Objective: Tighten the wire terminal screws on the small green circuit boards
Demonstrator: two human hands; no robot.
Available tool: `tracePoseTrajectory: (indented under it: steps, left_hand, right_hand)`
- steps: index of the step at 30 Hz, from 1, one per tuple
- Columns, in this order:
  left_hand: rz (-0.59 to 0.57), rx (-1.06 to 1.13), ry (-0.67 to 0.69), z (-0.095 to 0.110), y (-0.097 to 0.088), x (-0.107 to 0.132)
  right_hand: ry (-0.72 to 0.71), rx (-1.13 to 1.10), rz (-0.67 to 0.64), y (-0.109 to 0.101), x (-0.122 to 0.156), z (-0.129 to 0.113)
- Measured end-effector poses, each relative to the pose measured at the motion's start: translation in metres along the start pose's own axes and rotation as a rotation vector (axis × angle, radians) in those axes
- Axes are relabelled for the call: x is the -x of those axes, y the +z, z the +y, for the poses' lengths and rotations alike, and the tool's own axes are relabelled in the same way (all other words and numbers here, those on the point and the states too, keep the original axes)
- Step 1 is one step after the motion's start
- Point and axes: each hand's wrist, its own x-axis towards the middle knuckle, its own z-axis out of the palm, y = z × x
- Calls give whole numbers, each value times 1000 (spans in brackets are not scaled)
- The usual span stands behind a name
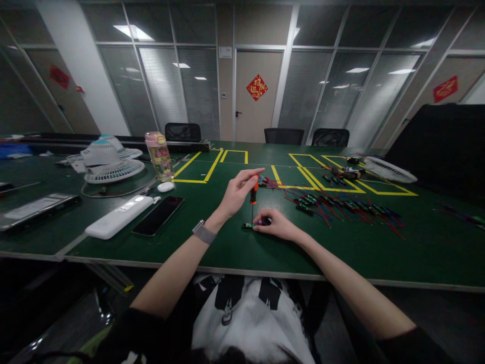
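Head view: 1 small circuit board (247, 226) on the table (227, 258), pinched by R hand (278, 225), could skid or scratch if the upright screwdriver (253, 196) held in L hand (238, 189) slips, w/ wired boards (337, 203) too tangled to count, 1 phone (159, 216), 1 bottle (159, 156) & 3 chairs (182, 132) beyond.

Left hand (239, 191) gripping orange-black screwdriver (253, 194), right hand (278, 224) pinching small circuit board (247, 226)

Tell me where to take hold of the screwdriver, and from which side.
Best by the thick orange-and-black handle, probably from above and the left: the screwdriver stands nearly upright, its thin shaft pointing down at the circuit board, and the right hand crowds the lower right.
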Motion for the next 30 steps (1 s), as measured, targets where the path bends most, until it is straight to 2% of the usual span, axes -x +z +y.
tracePoseTrajectory:
  steps: [3, 5, 12, 15, 19, 22, 24, 28, 30]
  left_hand:
    - [-82, 204, -63, -2, -1, -1]
    - [-85, 265, -80, -2, -1, -1]
    - [91, -64, -5, 4, 1, 1]
    - [90, -142, 37, 4, 0, 1]
    - [-33, 47, -7, 3, 0, -1]
    - [-37, 145, -49, 4, 1, 0]
    - [9, 82, -37, 6, 2, 1]
    - [155, -263, 98, 8, 3, 3]
    - [185, -374, 147, 7, 3, 4]
  right_hand:
    - [4, -4, 0, 0, 0, 0]
    - [3, -7, 1, 0, 0, 1]
    - [-2, 3, -3, 0, 0, 0]
    - [1, 4, 0, -1, 1, -1]
    - [0, 3, 10, 0, 1, -1]
    - [7, 2, 8, 0, 0, -1]
    - [9, 6, 8, 0, 0, -1]
    - [-3, 14, 5, 0, 0, -1]
    - [-5, 10, 0, 0, 0, -1]
